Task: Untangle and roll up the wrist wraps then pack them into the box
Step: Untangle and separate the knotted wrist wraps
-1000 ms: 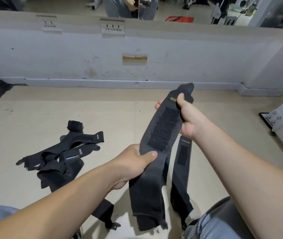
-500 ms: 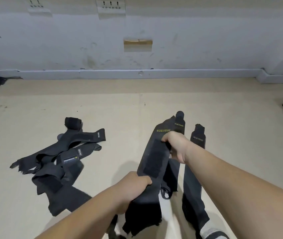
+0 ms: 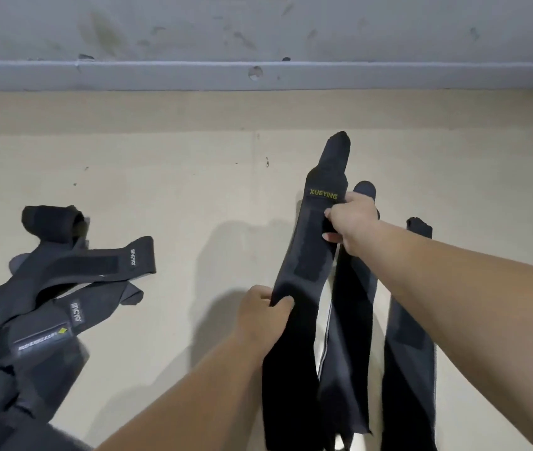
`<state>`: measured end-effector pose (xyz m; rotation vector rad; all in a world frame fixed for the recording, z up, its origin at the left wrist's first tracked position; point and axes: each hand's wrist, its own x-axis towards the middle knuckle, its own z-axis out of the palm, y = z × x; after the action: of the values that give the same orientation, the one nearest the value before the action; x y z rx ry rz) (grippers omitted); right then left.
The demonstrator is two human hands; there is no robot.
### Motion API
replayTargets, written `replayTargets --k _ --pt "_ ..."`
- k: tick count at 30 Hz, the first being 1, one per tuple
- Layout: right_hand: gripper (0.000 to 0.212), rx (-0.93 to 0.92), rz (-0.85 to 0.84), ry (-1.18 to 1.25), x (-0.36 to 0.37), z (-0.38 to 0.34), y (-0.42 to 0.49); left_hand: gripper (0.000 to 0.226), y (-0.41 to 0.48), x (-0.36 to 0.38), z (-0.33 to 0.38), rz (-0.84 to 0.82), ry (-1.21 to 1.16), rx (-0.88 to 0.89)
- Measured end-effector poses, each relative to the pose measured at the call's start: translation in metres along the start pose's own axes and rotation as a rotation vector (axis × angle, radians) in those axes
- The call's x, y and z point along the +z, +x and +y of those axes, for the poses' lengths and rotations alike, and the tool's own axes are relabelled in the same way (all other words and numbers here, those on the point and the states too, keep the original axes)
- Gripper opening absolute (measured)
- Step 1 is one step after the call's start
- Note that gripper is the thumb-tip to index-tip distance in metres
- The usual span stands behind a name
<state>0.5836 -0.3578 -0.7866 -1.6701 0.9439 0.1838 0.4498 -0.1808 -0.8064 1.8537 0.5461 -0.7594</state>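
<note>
A long black wrist wrap (image 3: pixel 310 255) with a yellow "XUEYING" label and a velcro patch stretches lengthwise over the beige floor. My left hand (image 3: pixel 263 307) grips its left edge near the middle. My right hand (image 3: pixel 351 219) pinches its right edge just below the label. Two more black wraps lie straight beside it: one (image 3: pixel 349 304) directly to its right, partly under my right hand, and another (image 3: pixel 409 340) further right behind my right forearm. A tangled heap of black wraps (image 3: pixel 47 288) lies at the left. No box is in view.
Beige floor (image 3: pixel 193 190) runs up to a grey wall with a skirting strip (image 3: pixel 161 74) at the back. Bare floor lies between the heap and the straightened wraps.
The wrap came down from in front of me to just over the floor, beside the other straight wraps. Both hands kept hold of it. The view tilted down and closer.
</note>
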Motion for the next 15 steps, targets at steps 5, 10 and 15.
replayTargets --k 5,10,15 --pt "0.032 -0.007 -0.054 0.042 0.011 0.009 0.034 0.043 0.015 0.019 -0.044 0.080 0.235 0.028" --pt "0.057 -0.112 -0.108 -0.008 0.004 0.022 0.040 0.055 -0.004 0.034 -0.067 0.070 0.334 0.188" --pt "0.060 -0.638 0.047 -0.876 -0.031 0.098 -0.013 0.062 0.003 0.038 -0.066 0.074 0.394 0.239"
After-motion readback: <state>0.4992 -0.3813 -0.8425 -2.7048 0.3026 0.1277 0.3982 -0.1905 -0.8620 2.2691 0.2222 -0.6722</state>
